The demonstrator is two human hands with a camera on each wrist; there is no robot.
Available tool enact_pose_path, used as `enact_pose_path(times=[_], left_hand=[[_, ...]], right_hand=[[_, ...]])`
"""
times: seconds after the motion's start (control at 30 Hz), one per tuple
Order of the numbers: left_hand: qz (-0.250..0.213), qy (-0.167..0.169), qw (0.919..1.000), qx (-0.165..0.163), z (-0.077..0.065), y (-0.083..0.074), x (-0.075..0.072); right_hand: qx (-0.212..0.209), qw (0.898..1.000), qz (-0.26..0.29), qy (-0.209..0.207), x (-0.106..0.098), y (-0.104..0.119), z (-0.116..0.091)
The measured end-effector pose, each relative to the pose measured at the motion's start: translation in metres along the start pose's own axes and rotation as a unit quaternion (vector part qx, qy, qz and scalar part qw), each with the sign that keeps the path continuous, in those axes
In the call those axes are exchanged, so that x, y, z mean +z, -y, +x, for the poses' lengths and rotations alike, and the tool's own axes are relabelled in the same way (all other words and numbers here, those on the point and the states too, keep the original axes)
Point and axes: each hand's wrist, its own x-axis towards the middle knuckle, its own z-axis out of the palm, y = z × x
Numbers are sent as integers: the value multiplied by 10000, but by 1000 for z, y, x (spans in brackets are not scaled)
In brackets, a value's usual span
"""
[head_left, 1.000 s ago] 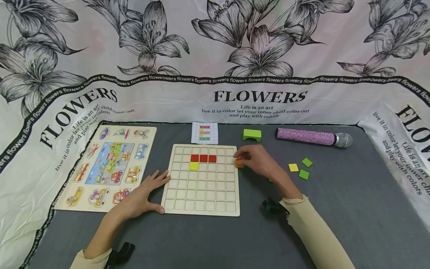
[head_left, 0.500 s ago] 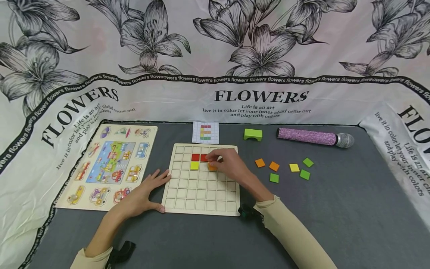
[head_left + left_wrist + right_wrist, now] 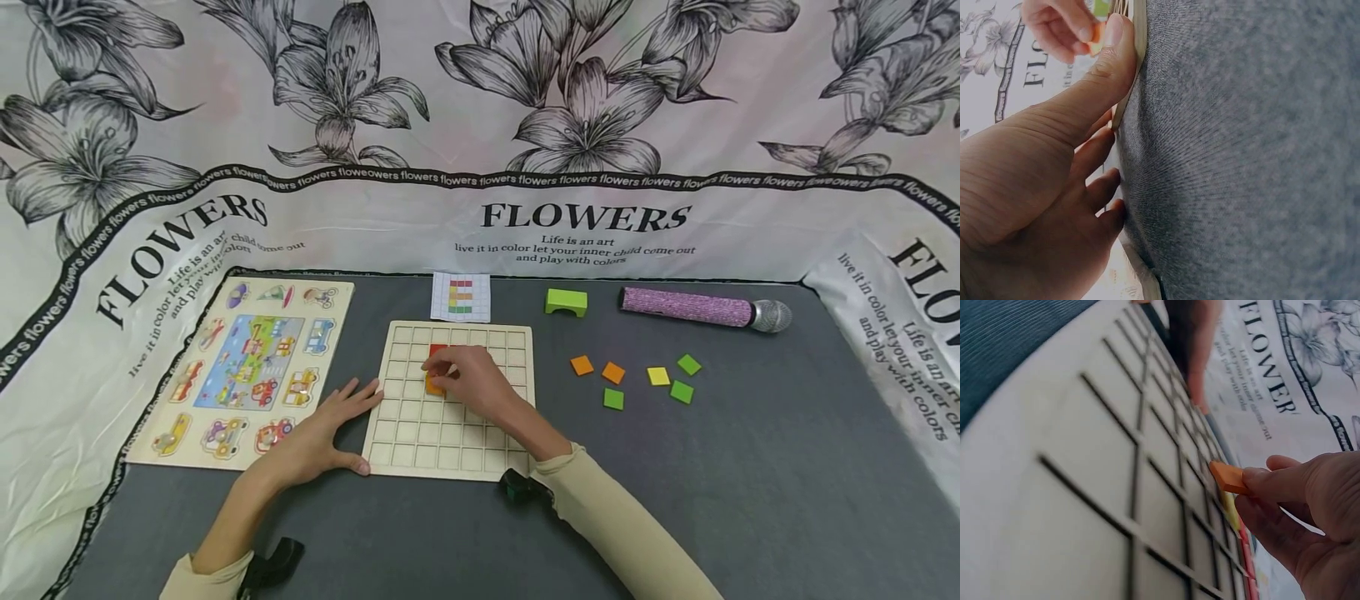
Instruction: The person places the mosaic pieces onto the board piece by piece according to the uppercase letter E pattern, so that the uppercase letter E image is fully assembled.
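Note:
My right hand (image 3: 476, 382) pinches an orange square tile (image 3: 1227, 477) between thumb and fingers, over the upper left part of the wooden grid board (image 3: 450, 454). In the right wrist view the tile is tilted, close to a yellow tile (image 3: 1230, 509) and red tiles (image 3: 1248, 553) lying in the grid. From the head, the hand covers most of that row; part of one red tile (image 3: 437, 349) shows. My left hand (image 3: 322, 437) rests against the board's left edge, fingers spread, thumb at the near corner.
Right of the board lie loose orange tiles (image 3: 613, 372), a yellow tile (image 3: 657, 377) and green tiles (image 3: 682, 392). Behind are a pattern card (image 3: 461, 297), a green arch block (image 3: 566, 302) and a pink microphone (image 3: 686, 307). A vehicle puzzle (image 3: 168, 400) stands left.
My right hand has carried the orange tile from the board's right edge leftward across the grid, to just below the red row. My left hand has stayed in place.

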Motion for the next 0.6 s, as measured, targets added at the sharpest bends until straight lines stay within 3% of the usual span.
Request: enact_pose_path(times=[0.3, 0.6], left_hand=[[-16, -6, 10000, -74, -1, 0, 0], [-9, 0, 10000, -62, 0, 0, 0]], right_hand=[[-19, 9975, -693, 156, 6, 0, -3], [15, 9969, -716, 314, 7, 2, -2]])
